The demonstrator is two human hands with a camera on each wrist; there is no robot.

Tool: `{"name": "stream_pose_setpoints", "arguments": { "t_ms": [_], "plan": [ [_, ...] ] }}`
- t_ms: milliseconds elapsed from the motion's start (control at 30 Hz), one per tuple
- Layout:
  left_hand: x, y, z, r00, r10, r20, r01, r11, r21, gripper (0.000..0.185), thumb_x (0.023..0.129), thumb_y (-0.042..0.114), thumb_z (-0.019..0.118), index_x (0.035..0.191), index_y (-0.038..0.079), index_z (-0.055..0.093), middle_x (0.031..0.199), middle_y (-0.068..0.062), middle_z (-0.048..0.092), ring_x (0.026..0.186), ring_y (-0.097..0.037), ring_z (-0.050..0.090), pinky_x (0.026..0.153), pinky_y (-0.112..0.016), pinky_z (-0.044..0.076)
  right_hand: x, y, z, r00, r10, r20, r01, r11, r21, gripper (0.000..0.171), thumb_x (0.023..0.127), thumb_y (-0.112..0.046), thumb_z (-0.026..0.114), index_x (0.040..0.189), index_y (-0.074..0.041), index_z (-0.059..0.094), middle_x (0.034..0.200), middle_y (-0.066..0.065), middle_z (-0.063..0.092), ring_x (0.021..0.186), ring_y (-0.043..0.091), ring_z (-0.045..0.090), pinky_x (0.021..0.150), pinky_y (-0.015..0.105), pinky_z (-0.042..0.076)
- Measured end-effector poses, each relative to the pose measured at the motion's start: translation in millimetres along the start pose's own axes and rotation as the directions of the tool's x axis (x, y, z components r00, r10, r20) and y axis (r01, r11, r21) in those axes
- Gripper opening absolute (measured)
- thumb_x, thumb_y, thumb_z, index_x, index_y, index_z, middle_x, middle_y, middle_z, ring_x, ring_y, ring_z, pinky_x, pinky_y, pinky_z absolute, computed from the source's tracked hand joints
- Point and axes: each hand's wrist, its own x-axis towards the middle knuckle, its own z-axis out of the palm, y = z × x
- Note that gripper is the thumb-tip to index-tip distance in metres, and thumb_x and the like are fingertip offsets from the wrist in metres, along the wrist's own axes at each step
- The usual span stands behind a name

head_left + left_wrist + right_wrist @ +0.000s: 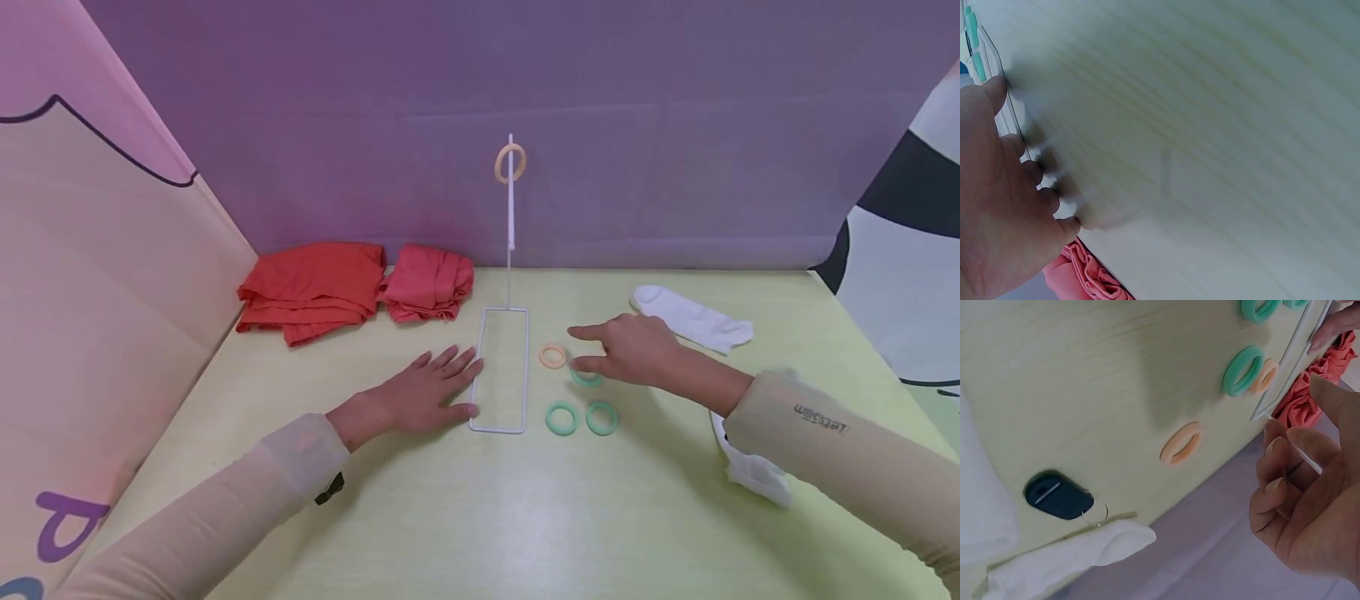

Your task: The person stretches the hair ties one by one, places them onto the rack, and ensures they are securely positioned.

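A white wire stand [526, 371] has a flat rectangular base and a tall post with an orange ring [498, 168] hung at its top. My left hand [427, 393] lies with spread, straight fingers, fingertips and thumb at the base's left bar. To the right, my right hand [637, 350] holds nothing; index finger and thumb reach apart, the others bend loosely. Near its fingertips lie an orange ring [552, 367] and a green ring [587, 382], partly covered by the thumb. Two green rings [562, 432] lie closer to me. Another orange ring [1169, 456], hidden in the head view, shows in the right wrist view.
Folded red cloth [315, 287] and a smaller pinkish-red cloth [427, 283] lie at the back left. A white sock [690, 318] lies back right; another white sock [753, 475] is partly under my right sleeve. A dark key fob [1060, 497] lies beside a sock. A purple curtain [337, 150] hangs behind.
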Motion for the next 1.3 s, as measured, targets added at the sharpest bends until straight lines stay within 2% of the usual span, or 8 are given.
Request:
{"name": "stream_pose_setpoints", "arguments": {
  "t_ms": [100,300,567,800,967,1167,1300],
  "plan": [
    [0.0,-0.3,0.4,1.0,-0.002,0.002,0.002,1.0,0.003,0.078,0.102,0.06,0.04,0.163,0.021,0.01,0.171,-0.004,0.005,0.158,-0.032,0.0,0.125,-0.06,0.009,6.2,-0.9,3.7,1.0,-0.01,0.028,0.009,1.0,0.018,0.057,0.09,-0.057,0.065,0.139,-0.026,0.062,0.051,-0.003,0.05,0.056,0.015,0.053,0.04,0.028,0.03],
    [0.1,-0.7,0.6,1.0,0.0,0.005,0.0,1.0,0.001,0.079,0.101,0.061,0.039,0.163,0.021,0.01,0.171,-0.003,0.004,0.158,-0.032,0.0,0.125,-0.06,0.009,17.1,-2.8,10.2,0.997,-0.001,0.072,-0.001,1.0,0.02,0.057,0.09,-0.057,0.065,0.138,-0.027,0.063,0.056,-0.005,0.055,0.069,0.019,0.062,0.043,0.029,0.034],
    [0.3,-0.1,-0.8,1.0,-0.009,0.017,0.009,1.0,0.011,0.079,0.101,0.062,0.038,0.163,0.022,0.008,0.171,-0.002,0.003,0.158,-0.031,-0.001,0.125,-0.059,0.008,30.0,-7.8,13.0,0.986,0.036,0.161,-0.042,0.999,0.034,0.06,0.089,-0.059,0.065,0.14,-0.029,0.06,0.056,0.0,0.054,0.062,0.016,0.053,0.044,0.028,0.032],
    [0.4,0.5,-0.9,1.0,-0.019,0.022,0.018,1.0,0.012,0.079,0.101,0.062,0.038,0.163,0.023,0.008,0.171,-0.001,0.002,0.158,-0.03,-0.002,0.126,-0.058,0.007,38.3,-9.5,15.6,0.98,0.056,0.191,-0.063,0.998,0.031,0.06,0.088,-0.06,0.066,0.139,-0.03,0.061,0.071,0.001,0.065,0.081,0.021,0.065,0.048,0.03,0.039],
    [0.5,0.3,-0.4,1.0,-0.022,0.023,0.021,1.0,0.014,0.079,0.101,0.062,0.037,0.163,0.023,0.007,0.171,-0.001,0.002,0.158,-0.03,-0.002,0.126,-0.058,0.007,40.9,-10.4,16.8,0.972,0.067,0.224,-0.079,0.996,0.047,0.06,0.087,-0.059,0.067,0.139,-0.03,0.061,0.077,0.002,0.069,0.083,0.02,0.065,0.05,0.032,0.042],
    [0.5,0.8,0.1,1.0,-0.022,0.018,0.022,1.0,0.008,0.078,0.102,0.061,0.038,0.163,0.023,0.008,0.171,-0.001,0.002,0.158,-0.03,-0.002,0.126,-0.058,0.007,43.0,-11.0,19.2,0.974,0.072,0.215,-0.087,0.994,0.059,0.055,0.09,-0.055,0.066,0.138,-0.029,0.063,0.088,0.006,0.073,0.089,0.023,0.066,0.052,0.034,0.044],
    [-0.1,1.9,-0.7,0.999,-0.026,0.019,0.026,1.0,0.006,0.078,0.101,0.061,0.038,0.163,0.023,0.008,0.171,-0.001,0.002,0.158,-0.03,-0.002,0.126,-0.058,0.007,44.0,-11.3,21.4,0.982,0.046,0.183,-0.06,0.996,0.069,0.05,0.091,-0.051,0.066,0.134,-0.027,0.066,0.094,0.006,0.075,0.09,0.024,0.068,0.053,0.035,0.046]
  ]
}}
